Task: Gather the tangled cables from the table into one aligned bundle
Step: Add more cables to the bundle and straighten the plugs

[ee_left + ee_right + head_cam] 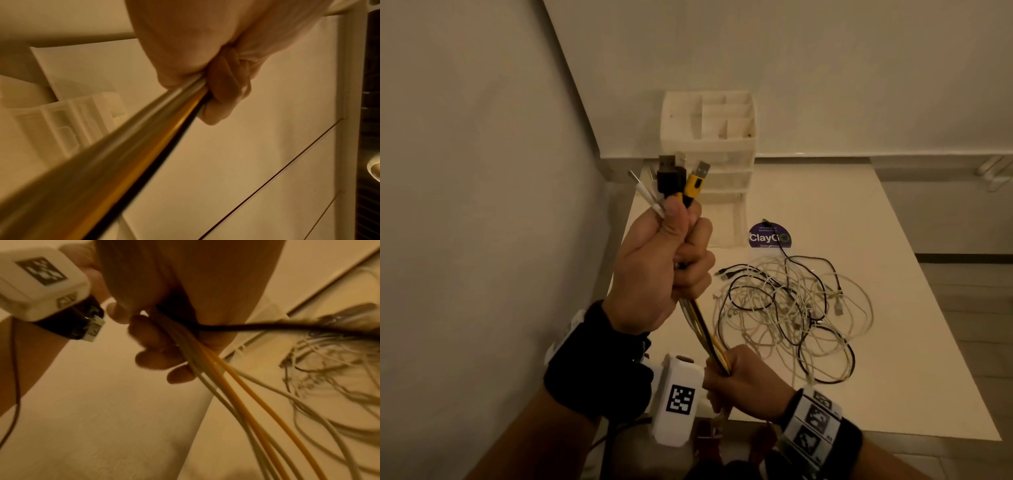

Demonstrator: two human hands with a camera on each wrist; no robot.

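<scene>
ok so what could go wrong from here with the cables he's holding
The held cables trail into the tangled pile on the table, so the right hand sliding down may tighten knots or drag the pile off. The left hand could let the plug ends slip out of line.

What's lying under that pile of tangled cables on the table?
Under the tangled cables only bare white table shows through the loops. One black cable end lies on the purple sticker. Anything beneath the densest knot is hidden.

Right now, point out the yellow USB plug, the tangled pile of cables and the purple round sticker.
yellow USB plug (695,186), head view, its yellow housing.
tangled pile of cables (784,301), head view, pile's middle.
purple round sticker (768,236), head view, its centre.
</scene>
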